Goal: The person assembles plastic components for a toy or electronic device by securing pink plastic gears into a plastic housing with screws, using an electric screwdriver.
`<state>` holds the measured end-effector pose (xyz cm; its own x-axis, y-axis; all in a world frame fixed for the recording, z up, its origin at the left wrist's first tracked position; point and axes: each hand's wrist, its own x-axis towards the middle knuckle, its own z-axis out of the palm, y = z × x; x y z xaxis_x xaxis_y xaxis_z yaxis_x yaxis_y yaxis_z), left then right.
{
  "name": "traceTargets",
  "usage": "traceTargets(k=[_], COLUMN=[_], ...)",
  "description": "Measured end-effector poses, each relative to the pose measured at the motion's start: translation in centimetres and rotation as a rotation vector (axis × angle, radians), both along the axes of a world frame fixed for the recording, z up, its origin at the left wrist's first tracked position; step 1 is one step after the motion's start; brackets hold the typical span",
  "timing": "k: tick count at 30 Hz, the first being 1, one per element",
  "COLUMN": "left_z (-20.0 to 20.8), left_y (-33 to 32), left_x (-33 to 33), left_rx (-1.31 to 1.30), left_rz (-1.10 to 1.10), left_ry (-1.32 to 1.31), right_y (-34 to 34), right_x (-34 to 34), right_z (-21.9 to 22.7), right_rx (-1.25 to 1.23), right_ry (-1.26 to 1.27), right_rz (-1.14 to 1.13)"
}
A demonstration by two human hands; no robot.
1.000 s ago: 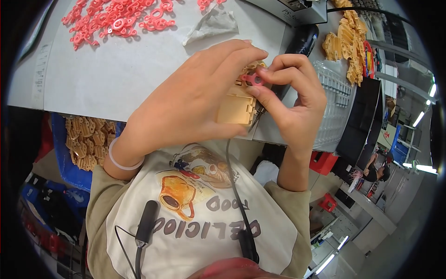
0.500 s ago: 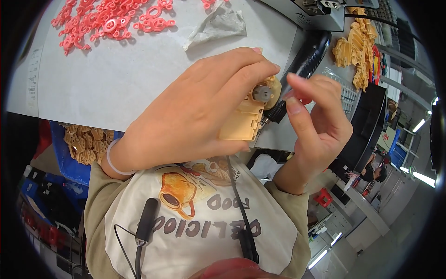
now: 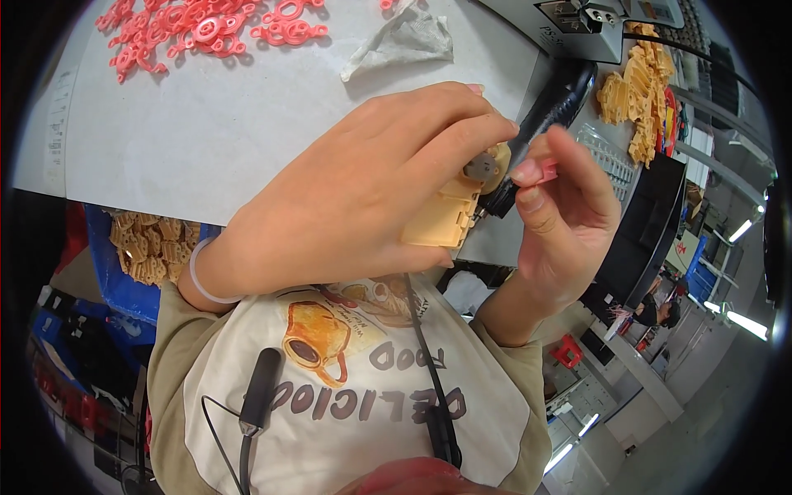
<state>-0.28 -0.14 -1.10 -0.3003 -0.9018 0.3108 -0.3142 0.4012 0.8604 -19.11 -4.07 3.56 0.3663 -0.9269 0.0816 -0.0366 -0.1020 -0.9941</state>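
My left hand (image 3: pixel 371 181) is wrapped round a yellow plastic housing (image 3: pixel 436 221), gripping it from above with the thumb along its near edge. A round grey part (image 3: pixel 479 167) sits in the housing's far right end, partly covered by my fingers. Just to the right, my right hand (image 3: pixel 573 210) pinches a small pink plastic part (image 3: pixel 544 171) between thumb and fingers, a short way off the housing. A black electric screwdriver (image 3: pixel 554 111) lies on the bench behind both hands.
Pink plastic parts (image 3: pixel 206 30) are heaped at the far left of the white table (image 3: pixel 140 140), near a crumpled white cloth (image 3: pixel 404 43). A blue bin (image 3: pixel 124 293) of yellow parts stands at the left. More yellow parts (image 3: pixel 639 82) and a grey device (image 3: pixel 577 37) are at the far right.
My left hand has shifted slightly right with the housing. My right hand has turned a little, and the pink part in its fingers shows more clearly.
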Motion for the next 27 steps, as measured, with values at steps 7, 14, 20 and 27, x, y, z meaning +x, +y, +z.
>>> traceTargets(k=[7, 14, 20, 27], left_z=[-0.2, -0.3, -0.3, -0.2], left_y=[-0.2, -0.1, -0.2, -0.2], left_x=[0.0, -0.1, 0.0, -0.3], left_rx=[-0.007, 0.003, 0.013, 0.0], left_rz=[-0.023, -0.011, -0.014, -0.005], left_ry=[0.01, 0.023, 0.023, 0.017], right_y=[0.1, 0.4, 0.9, 0.6], right_x=[0.2, 0.4, 0.5, 0.3], right_z=[-0.7, -1.3, -2.2, -2.1], right_rx=[0.07, -0.249, -0.57, -0.741], right_ry=[-0.095, 0.352, 0.518, 0.718], right_rz=[0.013, -0.118, -0.137, -0.074])
